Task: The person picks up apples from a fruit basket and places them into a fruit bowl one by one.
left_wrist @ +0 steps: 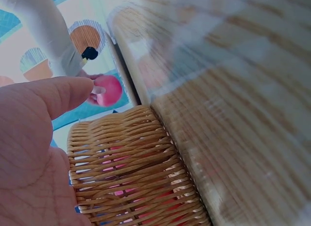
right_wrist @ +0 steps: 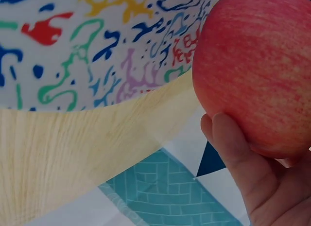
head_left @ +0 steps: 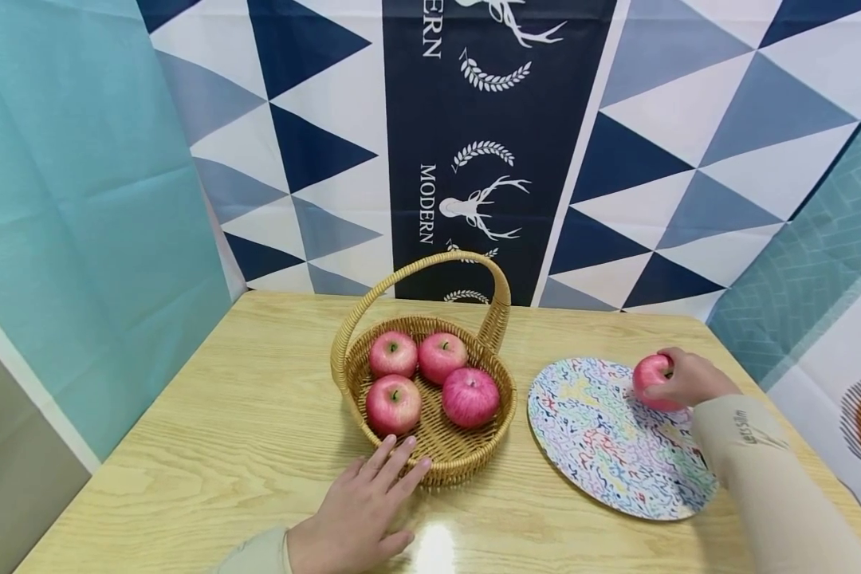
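My right hand [head_left: 697,378] grips a red apple [head_left: 649,381] over the right part of a round, colourfully patterned board [head_left: 577,446]. Seen from the right wrist, the apple [right_wrist: 255,70] is streaked red and yellowish, with my fingers [right_wrist: 235,153] around its lower side. In the left wrist view that apple [left_wrist: 109,90] looks raised off the surface. My left hand [head_left: 362,506] has its fingers spread and extended, the tips at the near rim of a wicker basket [head_left: 466,469]. Several pink-red apples [head_left: 393,405] sit inside the basket, with a bare patch at its front.
Everything stands on a light wooden table [head_left: 244,430]. The basket's tall arched handle [head_left: 416,269] rises above the apples. Behind the table hangs a patterned cloth [head_left: 323,135] with triangles and deer heads, and a teal sheet [head_left: 93,199] covers the left side.
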A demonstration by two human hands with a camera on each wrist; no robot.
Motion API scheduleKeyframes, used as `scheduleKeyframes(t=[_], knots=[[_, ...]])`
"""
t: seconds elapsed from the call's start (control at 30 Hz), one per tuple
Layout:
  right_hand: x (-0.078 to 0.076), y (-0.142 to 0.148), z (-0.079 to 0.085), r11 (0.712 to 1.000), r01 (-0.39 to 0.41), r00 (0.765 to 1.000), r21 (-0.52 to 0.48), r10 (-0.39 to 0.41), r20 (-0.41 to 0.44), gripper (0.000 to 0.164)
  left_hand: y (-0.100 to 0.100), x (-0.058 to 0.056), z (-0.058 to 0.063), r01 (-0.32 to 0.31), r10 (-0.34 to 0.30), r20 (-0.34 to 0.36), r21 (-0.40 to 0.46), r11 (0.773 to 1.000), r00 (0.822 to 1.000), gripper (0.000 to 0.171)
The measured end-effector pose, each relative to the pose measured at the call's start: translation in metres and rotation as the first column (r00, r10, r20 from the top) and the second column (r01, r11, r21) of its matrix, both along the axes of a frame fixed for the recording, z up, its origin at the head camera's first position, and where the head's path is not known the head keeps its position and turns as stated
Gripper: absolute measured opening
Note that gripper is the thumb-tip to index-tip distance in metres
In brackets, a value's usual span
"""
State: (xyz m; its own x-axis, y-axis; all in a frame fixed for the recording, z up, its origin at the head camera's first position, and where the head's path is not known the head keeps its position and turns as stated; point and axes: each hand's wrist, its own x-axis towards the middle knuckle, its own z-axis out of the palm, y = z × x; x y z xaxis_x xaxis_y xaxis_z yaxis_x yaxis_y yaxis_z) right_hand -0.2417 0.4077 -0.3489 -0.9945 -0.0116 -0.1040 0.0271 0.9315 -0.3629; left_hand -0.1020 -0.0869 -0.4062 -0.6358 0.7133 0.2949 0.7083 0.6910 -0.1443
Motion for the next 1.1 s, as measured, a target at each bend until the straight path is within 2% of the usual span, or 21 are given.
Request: scheduleKeyframes(t=[0.33,0.67,0.93,1.1], knots=[[0.0,0.009,-0.009,0.999,0.041,0.997,0.0,-0.041,0.072,0.098,0.001,-0.001,-0.001,0.005,-0.005,0.02,0.001,1.0,1.0,0.079],[0.0,0.011,-0.012,0.992,0.098,0.985,-0.079,-0.085,0.153,0.102,0.002,0.0,0.001,-0.01,0.011,0.09,-0.001,1.0,0.996,0.078],[0.002,0.017,-0.014,0.99,0.096,0.984,-0.101,-0.079,0.163,0.104,0.002,-0.001,-0.003,0.012,-0.012,0.009,0.029,1.0,1.0,0.08],[0.004,0.018,-0.015,0.988,0.105,0.978,-0.116,-0.081,0.191,0.103,0.001,0.001,-0.002,0.012,-0.012,0.017,0.031,0.999,1.0,0.082]])
